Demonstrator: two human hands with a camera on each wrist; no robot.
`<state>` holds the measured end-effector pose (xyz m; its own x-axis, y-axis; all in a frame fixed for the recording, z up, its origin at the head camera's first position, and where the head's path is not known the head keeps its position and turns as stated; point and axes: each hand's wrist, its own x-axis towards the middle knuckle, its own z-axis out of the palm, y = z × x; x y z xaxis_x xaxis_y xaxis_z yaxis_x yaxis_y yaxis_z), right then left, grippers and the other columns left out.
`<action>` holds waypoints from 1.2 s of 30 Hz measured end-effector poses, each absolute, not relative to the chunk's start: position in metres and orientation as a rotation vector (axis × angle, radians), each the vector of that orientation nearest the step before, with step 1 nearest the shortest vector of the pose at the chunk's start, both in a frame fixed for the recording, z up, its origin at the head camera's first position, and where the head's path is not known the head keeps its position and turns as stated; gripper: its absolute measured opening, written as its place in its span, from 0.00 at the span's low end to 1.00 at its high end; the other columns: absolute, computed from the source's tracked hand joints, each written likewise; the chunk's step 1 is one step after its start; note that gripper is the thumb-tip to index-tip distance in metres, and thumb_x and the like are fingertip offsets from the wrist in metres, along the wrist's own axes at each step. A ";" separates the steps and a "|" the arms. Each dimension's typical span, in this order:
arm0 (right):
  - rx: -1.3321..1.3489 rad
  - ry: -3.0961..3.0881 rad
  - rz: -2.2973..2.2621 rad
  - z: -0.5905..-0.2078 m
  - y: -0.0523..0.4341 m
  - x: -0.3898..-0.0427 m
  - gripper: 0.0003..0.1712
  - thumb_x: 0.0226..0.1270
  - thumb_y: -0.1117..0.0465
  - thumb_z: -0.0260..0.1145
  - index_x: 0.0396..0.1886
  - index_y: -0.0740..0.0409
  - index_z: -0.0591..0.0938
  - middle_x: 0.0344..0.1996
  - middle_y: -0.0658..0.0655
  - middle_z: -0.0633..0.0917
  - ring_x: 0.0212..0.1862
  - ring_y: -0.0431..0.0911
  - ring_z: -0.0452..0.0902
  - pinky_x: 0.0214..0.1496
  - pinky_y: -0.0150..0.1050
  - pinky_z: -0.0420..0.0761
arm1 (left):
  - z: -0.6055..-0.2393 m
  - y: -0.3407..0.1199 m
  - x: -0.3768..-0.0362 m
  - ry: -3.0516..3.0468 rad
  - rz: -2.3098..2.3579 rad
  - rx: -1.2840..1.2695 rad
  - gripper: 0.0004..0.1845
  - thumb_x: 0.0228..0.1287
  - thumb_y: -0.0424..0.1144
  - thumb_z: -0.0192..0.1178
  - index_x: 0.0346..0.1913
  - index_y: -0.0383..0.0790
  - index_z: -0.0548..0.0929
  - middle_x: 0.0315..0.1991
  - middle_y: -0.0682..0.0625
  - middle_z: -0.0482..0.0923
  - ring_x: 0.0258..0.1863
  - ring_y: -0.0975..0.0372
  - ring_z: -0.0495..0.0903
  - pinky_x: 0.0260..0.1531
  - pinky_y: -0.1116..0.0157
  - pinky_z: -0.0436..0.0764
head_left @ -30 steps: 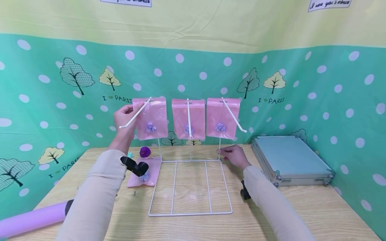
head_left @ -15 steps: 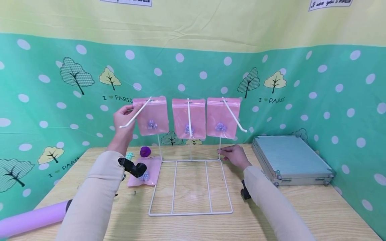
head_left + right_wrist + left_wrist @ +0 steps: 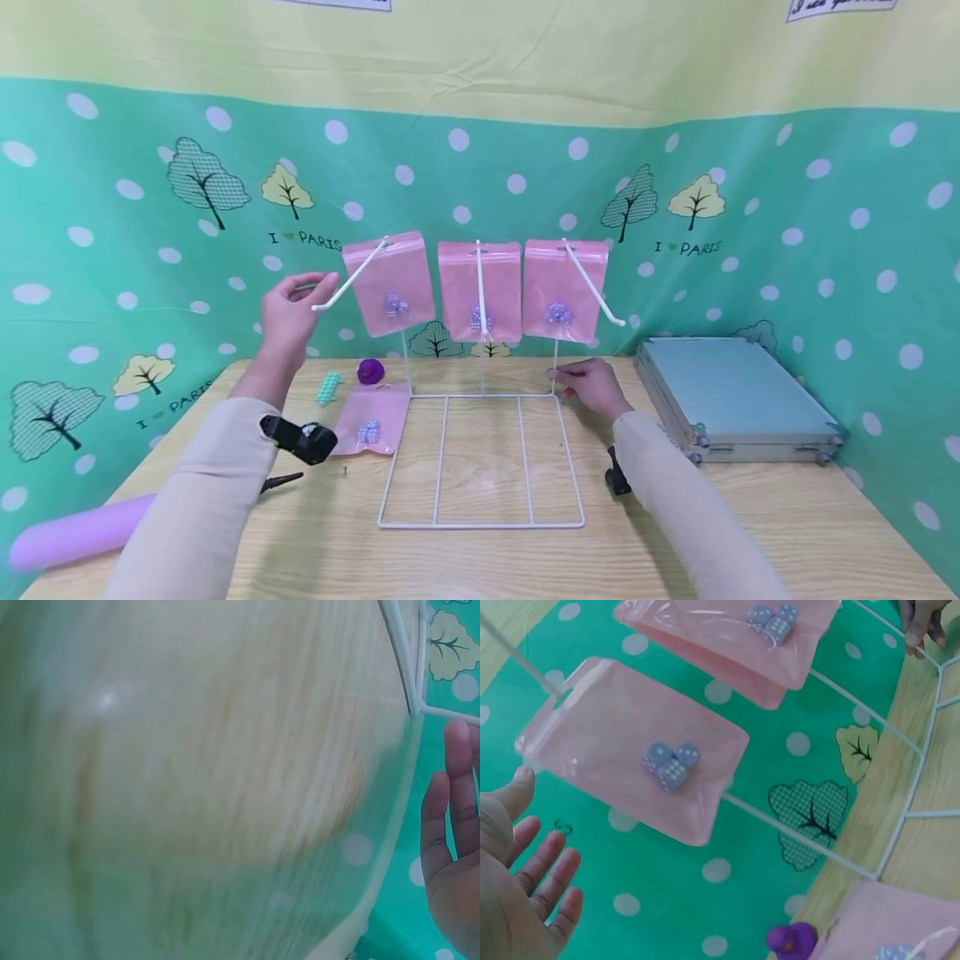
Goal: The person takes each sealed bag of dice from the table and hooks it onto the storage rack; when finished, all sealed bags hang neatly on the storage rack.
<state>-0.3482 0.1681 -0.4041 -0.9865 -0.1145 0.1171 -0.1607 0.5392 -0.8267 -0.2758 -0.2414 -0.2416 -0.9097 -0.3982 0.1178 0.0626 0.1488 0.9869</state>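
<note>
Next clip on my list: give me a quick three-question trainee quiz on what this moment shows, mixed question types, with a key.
1. True or false: the left hand grips the left pink bag.
2. How many pink bags hang on the white wire rack? A) two B) three C) four
3. What does the right hand rest beside?

Key:
1. False. The wrist view shows its fingers spread, clear of the bag.
2. B. The left bag, the middle bag and the right bag hang there; a fourth bag lies flat on the table.
3. The foot of the rack's right upright, at the base's far right corner.
</note>
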 end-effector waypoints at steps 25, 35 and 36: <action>0.236 -2.703 1.455 -0.404 0.168 -0.348 0.16 0.73 0.56 0.68 0.50 0.65 0.87 0.45 0.62 0.89 0.31 0.45 0.86 0.41 0.39 0.83 | -0.345 -0.269 -0.260 -2.620 -1.530 0.408 0.35 0.74 0.55 0.58 0.71 0.31 0.70 0.68 0.29 0.69 0.64 0.40 0.72 0.64 0.44 0.71; 0.245 -2.700 1.461 -0.406 0.168 -0.348 0.17 0.73 0.56 0.68 0.51 0.65 0.87 0.45 0.62 0.89 0.31 0.47 0.86 0.41 0.40 0.83 | -0.366 -0.268 -0.258 -2.783 -1.342 0.536 0.36 0.72 0.55 0.60 0.66 0.24 0.72 0.65 0.24 0.69 0.63 0.35 0.69 0.64 0.42 0.69; 0.245 -2.701 1.458 -0.406 0.167 -0.348 0.17 0.73 0.56 0.68 0.51 0.65 0.87 0.44 0.62 0.89 0.31 0.47 0.86 0.41 0.40 0.83 | -0.366 -0.267 -0.257 -2.795 -1.325 0.538 0.36 0.72 0.54 0.60 0.65 0.23 0.73 0.65 0.24 0.69 0.62 0.35 0.69 0.64 0.42 0.69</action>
